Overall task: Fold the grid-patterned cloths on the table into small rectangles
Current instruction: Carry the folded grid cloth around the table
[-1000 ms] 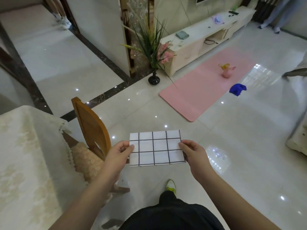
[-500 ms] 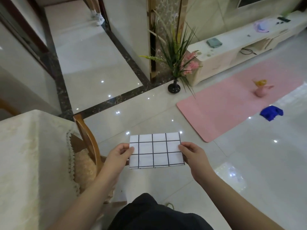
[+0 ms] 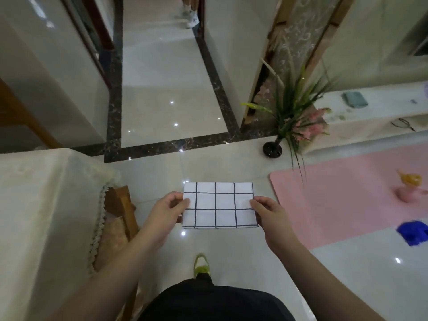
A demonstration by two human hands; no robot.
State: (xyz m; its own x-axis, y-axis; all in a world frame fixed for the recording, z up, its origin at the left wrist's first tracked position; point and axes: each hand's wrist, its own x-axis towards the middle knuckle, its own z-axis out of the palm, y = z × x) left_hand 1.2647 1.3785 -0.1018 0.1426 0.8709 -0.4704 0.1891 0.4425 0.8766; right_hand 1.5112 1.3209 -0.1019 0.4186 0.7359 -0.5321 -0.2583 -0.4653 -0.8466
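Note:
A white cloth with a dark grid (image 3: 220, 205), folded into a small flat rectangle, hangs in the air in front of me above the floor. My left hand (image 3: 168, 210) pinches its left edge, thumb on top. My right hand (image 3: 269, 213) pinches its right edge the same way. The table (image 3: 44, 216), draped in a cream tablecloth, stands to my left; no other grid cloth shows on it.
A wooden chair (image 3: 121, 209) is tucked against the table's right side. A black vase with a plant (image 3: 290, 126) stands ahead on the right, beside a pink mat (image 3: 342, 195) carrying a pink toy (image 3: 408, 188). A blue object (image 3: 413, 231) lies on the tiles.
The view has swung to the left, bringing more of the table and the hallway into sight. Both hands keep the same hold on the folded cloth.

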